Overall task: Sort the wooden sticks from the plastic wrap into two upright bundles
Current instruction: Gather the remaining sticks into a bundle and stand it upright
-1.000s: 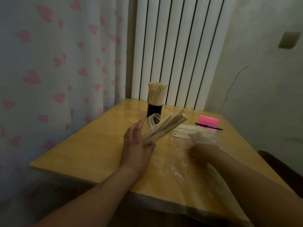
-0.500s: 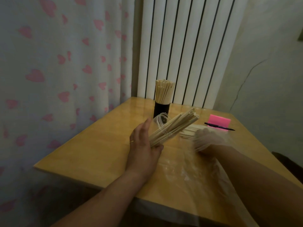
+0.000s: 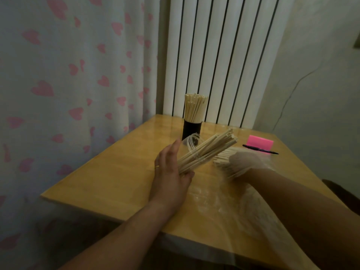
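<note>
The tabletop [image 3: 109, 172] is yellowish wood with a smooth, glossy finish that reflects light near its far edge. The sticks [image 3: 206, 151] are pale, matt, bare wood. The plastic wrap [image 3: 251, 207] is thin, clear, crinkled film with a faint sheen. The cup [image 3: 191, 129] is matt black. The pink pad [image 3: 260, 143] looks like matt paper. The curtain [image 3: 78, 75] is soft cloth.

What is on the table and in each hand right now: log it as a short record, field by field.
left hand: holds a tilted bundle of sticks
right hand: inside the plastic wrap, on the loose sticks
black cup: upright sticks, table's far side
clear cup: empty, beside the black cup
pink pad: far right, pen before it
table: wooden
</note>
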Motion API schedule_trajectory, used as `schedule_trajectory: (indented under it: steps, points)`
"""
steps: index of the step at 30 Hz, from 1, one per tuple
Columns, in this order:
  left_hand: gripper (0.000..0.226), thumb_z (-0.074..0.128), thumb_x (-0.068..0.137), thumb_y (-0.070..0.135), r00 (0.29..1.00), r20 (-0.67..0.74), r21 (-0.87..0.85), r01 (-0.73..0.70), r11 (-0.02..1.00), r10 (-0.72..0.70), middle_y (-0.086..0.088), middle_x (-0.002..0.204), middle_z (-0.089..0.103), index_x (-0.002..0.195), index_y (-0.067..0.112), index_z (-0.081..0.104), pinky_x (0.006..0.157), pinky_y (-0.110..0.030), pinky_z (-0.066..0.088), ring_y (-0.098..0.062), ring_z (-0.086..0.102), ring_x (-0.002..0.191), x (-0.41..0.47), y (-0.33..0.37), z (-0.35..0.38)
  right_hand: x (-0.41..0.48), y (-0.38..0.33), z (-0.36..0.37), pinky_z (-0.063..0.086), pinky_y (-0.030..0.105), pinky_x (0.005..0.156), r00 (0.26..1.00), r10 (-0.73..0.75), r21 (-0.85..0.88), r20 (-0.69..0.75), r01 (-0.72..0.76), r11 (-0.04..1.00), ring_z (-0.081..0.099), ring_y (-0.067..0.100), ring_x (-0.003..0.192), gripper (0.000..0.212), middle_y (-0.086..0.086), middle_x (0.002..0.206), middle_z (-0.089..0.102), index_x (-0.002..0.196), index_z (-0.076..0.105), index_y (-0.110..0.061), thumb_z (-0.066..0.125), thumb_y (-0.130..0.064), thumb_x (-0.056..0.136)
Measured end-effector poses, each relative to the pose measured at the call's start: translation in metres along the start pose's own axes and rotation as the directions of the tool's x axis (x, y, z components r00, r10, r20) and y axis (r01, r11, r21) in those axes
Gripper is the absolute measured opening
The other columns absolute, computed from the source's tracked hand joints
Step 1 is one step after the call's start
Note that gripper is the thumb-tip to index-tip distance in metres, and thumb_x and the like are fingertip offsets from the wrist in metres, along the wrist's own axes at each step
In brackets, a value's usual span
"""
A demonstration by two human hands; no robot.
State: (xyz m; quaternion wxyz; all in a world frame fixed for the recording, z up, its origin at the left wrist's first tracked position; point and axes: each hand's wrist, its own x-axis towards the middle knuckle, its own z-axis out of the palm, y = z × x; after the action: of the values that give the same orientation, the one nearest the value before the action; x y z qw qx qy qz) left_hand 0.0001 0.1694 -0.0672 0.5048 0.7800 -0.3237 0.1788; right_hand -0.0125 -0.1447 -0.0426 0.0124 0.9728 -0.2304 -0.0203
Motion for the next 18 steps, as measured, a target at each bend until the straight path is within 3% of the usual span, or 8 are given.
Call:
schedule_trajectory:
  steps: [2,3,6,8,13,18]
  points:
    - [0.104,0.082,0.091,0.025,1.0,-0.002,0.003,-0.003,1.0,0.003,0.011,0.166,0.019,0.165,0.047,0.012,0.116,-0.029,0.025,-0.013,0.018,0.152,0.0,0.0,0.0,-0.007,0.004,-0.004,0.035,0.011,0.076,0.999,-0.016,-0.104,-0.045,0.011,0.994,0.048,0.008,0.097,0.019,-0.01,0.11,0.054,0.121,0.065,-0.019,0.057,-0.029,0.106]
    - [0.104,0.082,0.091,0.025,1.0,-0.003,0.005,-0.006,1.0,0.006,0.011,0.166,0.019,0.165,0.048,0.012,0.116,-0.029,0.025,-0.013,0.018,0.152,0.001,0.0,0.0,-0.009,0.002,-0.008,0.037,0.014,0.079,0.998,-0.044,-0.179,-0.034,0.037,0.983,0.051,0.009,0.098,0.021,-0.011,0.113,0.058,0.122,0.066,-0.019,0.057,-0.031,0.106]
    - [0.105,0.082,0.09,0.025,1.0,-0.002,0.011,-0.008,1.0,0.008,0.013,0.166,0.018,0.165,0.048,0.012,0.116,-0.03,0.026,-0.013,0.019,0.152,0.001,-0.001,0.001,-0.019,-0.006,-0.02,0.045,0.029,0.101,0.99,-0.121,-0.334,0.065,0.136,0.933,0.059,0.023,0.125,0.016,-0.001,0.131,0.062,0.115,0.066,-0.022,0.062,-0.034,0.105]
    - [0.105,0.082,0.09,0.025,1.0,0.002,0.013,-0.008,1.0,0.008,0.012,0.166,0.019,0.164,0.049,0.011,0.116,-0.03,0.026,-0.014,0.02,0.153,0.0,-0.001,0.0,-0.022,-0.006,-0.025,0.044,0.037,0.112,0.969,-0.22,-0.404,0.115,0.248,0.88,0.056,0.026,0.132,0.036,0.006,0.138,0.061,0.129,0.065,-0.014,0.062,-0.04,0.104]
    - [0.106,0.083,0.09,0.022,1.0,0.003,-0.007,-0.006,1.0,0.006,0.011,0.166,0.02,0.164,0.05,0.012,0.117,-0.032,0.028,-0.016,0.02,0.153,0.0,-0.001,0.0,-0.04,-0.016,-0.031,0.052,0.037,0.101,0.98,-0.094,-0.445,0.177,0.165,0.88,0.063,0.022,0.111,0.038,0.004,0.126,0.067,0.124,0.069,-0.018,0.059,-0.048,0.103]
    - [0.106,0.083,0.089,0.021,1.0,0.015,-0.01,0.004,1.0,-0.003,0.009,0.167,0.02,0.164,0.048,0.013,0.116,-0.031,0.027,-0.016,0.02,0.153,0.0,0.0,-0.002,-0.073,-0.019,-0.038,0.052,0.029,0.095,0.967,-0.177,-0.546,0.181,0.249,0.8,0.061,0.02,0.115,0.023,-0.001,0.122,0.062,0.126,0.065,-0.021,0.055,-0.029,0.107]
